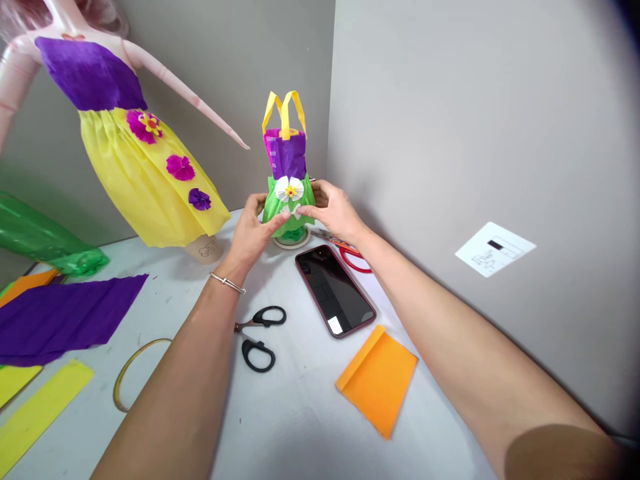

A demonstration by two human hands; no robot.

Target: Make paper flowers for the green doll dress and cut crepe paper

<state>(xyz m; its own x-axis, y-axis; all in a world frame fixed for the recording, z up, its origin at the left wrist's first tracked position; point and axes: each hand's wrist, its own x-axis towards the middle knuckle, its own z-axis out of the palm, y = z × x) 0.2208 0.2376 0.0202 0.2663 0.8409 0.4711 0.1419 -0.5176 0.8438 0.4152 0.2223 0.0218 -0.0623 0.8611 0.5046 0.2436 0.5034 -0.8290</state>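
Observation:
At the back of the table stands a small crepe-paper dress [290, 158] on a green plastic bottle, with a purple top, yellow straps and a green skirt. A white paper flower [289, 190] with a yellow centre sits at its waist, and a small white bow [291, 212] lies lower on the skirt. My left hand [253, 223] is closed around the left side of the skirt, its thumb at the bow. From the right, my right hand [334, 208] grips the skirt, thumb tip also at the bow. The fingers behind the dress are partly hidden.
A large doll [150, 167] in a purple and yellow dress stands left. Black-handled scissors [260, 337], a phone [336, 290], red-handled scissors [356, 259] and orange paper [380, 380] lie near my arms. Purple paper [65, 317] and a tape roll [119, 390] are left. Grey walls [450, 133] stand behind.

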